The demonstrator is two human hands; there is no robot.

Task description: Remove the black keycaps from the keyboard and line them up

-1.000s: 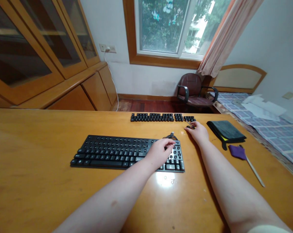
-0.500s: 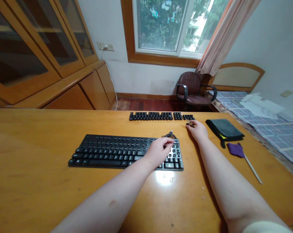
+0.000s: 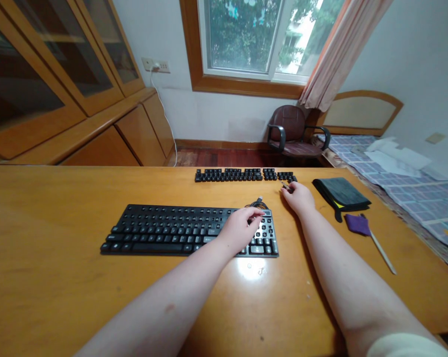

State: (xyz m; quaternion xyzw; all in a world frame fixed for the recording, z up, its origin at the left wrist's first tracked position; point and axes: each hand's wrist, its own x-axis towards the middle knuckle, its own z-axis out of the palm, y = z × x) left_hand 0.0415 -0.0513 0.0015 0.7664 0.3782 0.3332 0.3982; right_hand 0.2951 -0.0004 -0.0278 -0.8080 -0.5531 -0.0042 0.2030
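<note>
A black keyboard [image 3: 160, 230] lies on the wooden table; its upper rows show bare key stems, while its lower rows carry keycaps. Over its right part rests my left hand [image 3: 242, 225], thumb and forefinger curved and apart near the top right corner, holding nothing I can see. My right hand [image 3: 299, 198] is just in front of the right end of a line of loose black keycaps [image 3: 242, 174]. Its fingers pinch a small dark piece with a thin metal end [image 3: 284, 185], too small to identify. A coiled cable [image 3: 259, 203] sits behind the keyboard.
To the right lie a dark folded cloth or pouch [image 3: 341, 193] and a purple cloth [image 3: 358, 224] with a pale stick [image 3: 383, 253]. Beyond the table's far edge stand a brown office chair [image 3: 289, 126], a bed [image 3: 398, 198] and a wooden cabinet [image 3: 127, 144].
The view has shifted slightly. My right hand has turned a little, and the dark pieces at its fingertips show less than before. My left hand stays over the keyboard.
</note>
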